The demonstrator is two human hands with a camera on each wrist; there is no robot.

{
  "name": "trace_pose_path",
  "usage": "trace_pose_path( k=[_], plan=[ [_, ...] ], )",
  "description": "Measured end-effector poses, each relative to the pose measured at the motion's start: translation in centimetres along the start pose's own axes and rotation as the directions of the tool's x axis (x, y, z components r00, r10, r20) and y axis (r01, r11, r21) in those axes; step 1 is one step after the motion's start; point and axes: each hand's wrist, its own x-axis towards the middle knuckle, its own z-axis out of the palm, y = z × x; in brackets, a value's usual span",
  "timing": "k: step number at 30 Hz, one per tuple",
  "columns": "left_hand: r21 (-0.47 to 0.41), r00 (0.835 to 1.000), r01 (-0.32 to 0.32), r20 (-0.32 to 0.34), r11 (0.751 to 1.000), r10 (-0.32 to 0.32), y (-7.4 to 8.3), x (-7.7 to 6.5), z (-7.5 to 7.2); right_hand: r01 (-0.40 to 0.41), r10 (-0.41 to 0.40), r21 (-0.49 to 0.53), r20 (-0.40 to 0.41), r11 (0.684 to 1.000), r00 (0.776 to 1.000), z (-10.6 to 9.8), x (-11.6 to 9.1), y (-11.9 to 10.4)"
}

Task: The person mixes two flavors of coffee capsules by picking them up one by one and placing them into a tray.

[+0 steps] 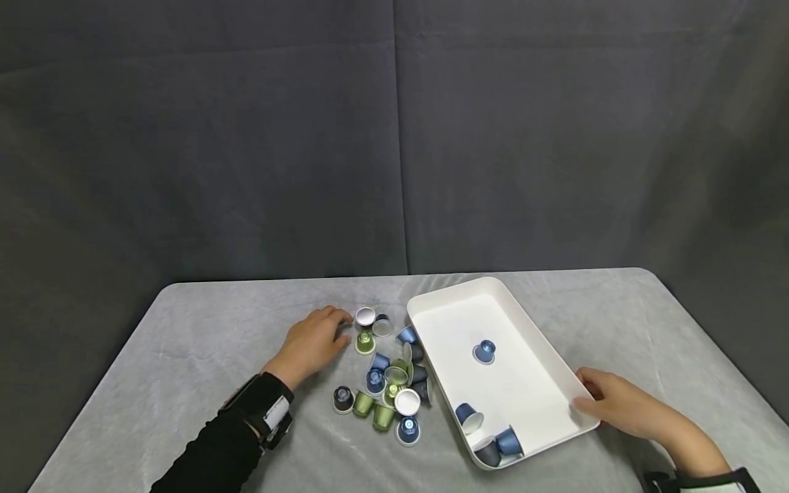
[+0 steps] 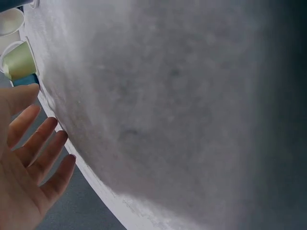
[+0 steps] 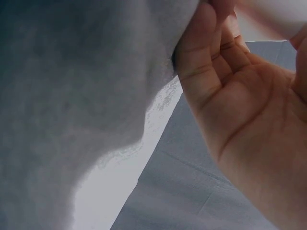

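Observation:
My left hand point(image 1: 311, 348) is at the left of a loose group of coffee capsules, its fingertips close to a silver-lidded capsule point(image 1: 365, 315) and a green capsule point(image 1: 365, 342). In the left wrist view its fingers are spread, with nothing between them, and a green capsule point(image 2: 20, 61) appears beyond the thumb. On the right, my right hand point(image 1: 622, 402) pinches the near right corner of a white tray point(image 1: 511, 383). That hand's palm and curled fingers point(image 3: 197, 67) fill much of the right wrist view. Inside the tray lie a few blue capsules point(image 1: 485, 351) and a dark one point(image 1: 489, 453).
Green, blue and dark capsules crowd against the tray's left wall, including a black one point(image 1: 343, 398) and a dark blue one point(image 1: 408, 430) at the near side. A grey cloth point(image 1: 203, 383) covers the table. Behind it hangs a dark curtain point(image 1: 277, 150).

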Motion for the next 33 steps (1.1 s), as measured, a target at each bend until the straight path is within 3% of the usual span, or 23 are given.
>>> trace_pose_path(
  k=[7, 17, 33],
  plan=[
    [-0.035, 0.999, -0.027, -0.034, 0.999, 0.025, 0.8, 0.8, 0.0, 0.005, -0.005, 0.000, -0.001, 1.000, 1.000, -0.1, -0.3, -0.1],
    [-0.006, 0.989, -0.143, -0.024, 0.990, 0.143, 2.3, 2.6, 0.4, 0.022, -0.022, 0.003, -0.010, 1.000, 1.000, 0.2, -0.5, 0.0],
    [-0.029, 0.997, -0.077, -0.002, 0.997, 0.077, 2.6, 2.7, 1.4, 0.021, -0.021, 0.001, 0.001, 1.000, 1.000, 0.2, -0.3, -0.2]
  ],
)
